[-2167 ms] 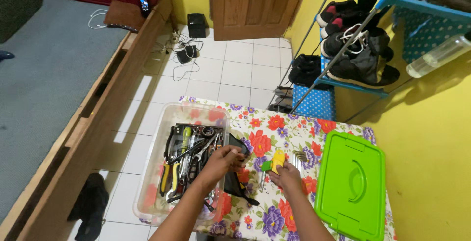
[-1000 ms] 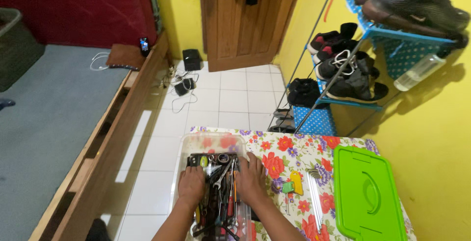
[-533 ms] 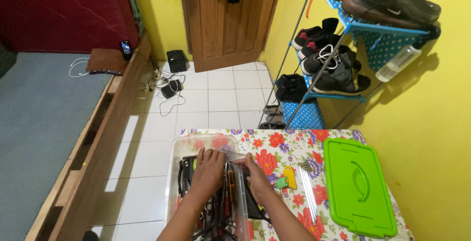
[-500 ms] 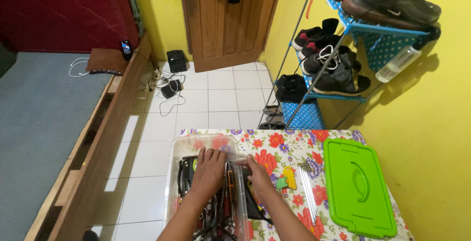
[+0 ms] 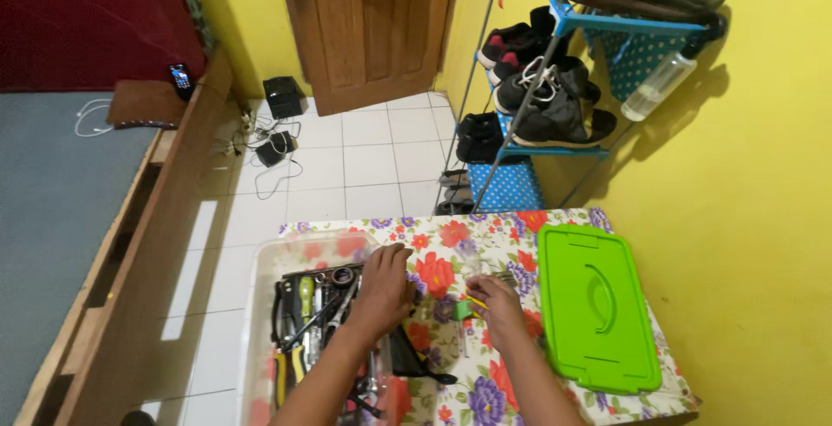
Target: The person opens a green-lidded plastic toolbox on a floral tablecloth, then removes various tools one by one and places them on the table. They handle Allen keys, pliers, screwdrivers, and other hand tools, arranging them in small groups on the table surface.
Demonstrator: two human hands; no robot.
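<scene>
Our right hand point(image 5: 496, 303) covers most of the small green and yellow tool point(image 5: 465, 308), so we cannot tell its kind or our grip on it. Our left hand point(image 5: 381, 283) hides the clear bin's point(image 5: 260, 305) right rim. The bottom edge cuts off the bin's near end. The tools point(image 5: 316, 305) inside blur together.

My left hand point(image 5: 381, 286) sits on the right wall of the clear tool bin point(image 5: 260, 305), and the packed tools point(image 5: 316, 313) leave my fingers little room inside. My right hand point(image 5: 496, 303) is over the flowered worktop point(image 5: 451, 244), with a small green-and-yellow tool point(image 5: 466, 308) just beside it. The green lid point(image 5: 594, 305) blocks the right side. A bare strip of cloth lies between bin and lid.
</scene>
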